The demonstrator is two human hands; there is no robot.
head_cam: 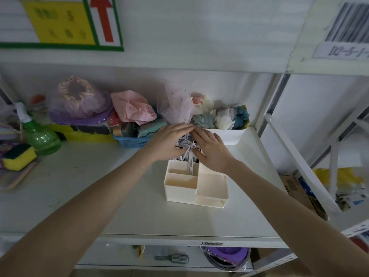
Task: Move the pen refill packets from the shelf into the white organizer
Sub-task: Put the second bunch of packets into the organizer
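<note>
Between both hands (169,141), upright printed packets (186,145)

The white organizer (196,184) sits upright near the middle of the grey shelf (79,186), its open compartments facing up. The pen refill packets (186,145), clear sleeves with printed labels, stand bunched in its far compartments, leaning slightly; one thin packet dips into a middle compartment.

White shelving unit against a pale wall.
Arrow sign (60,23) upper left; barcode label (347,25) upper right; metal upright (267,100) right.
</note>
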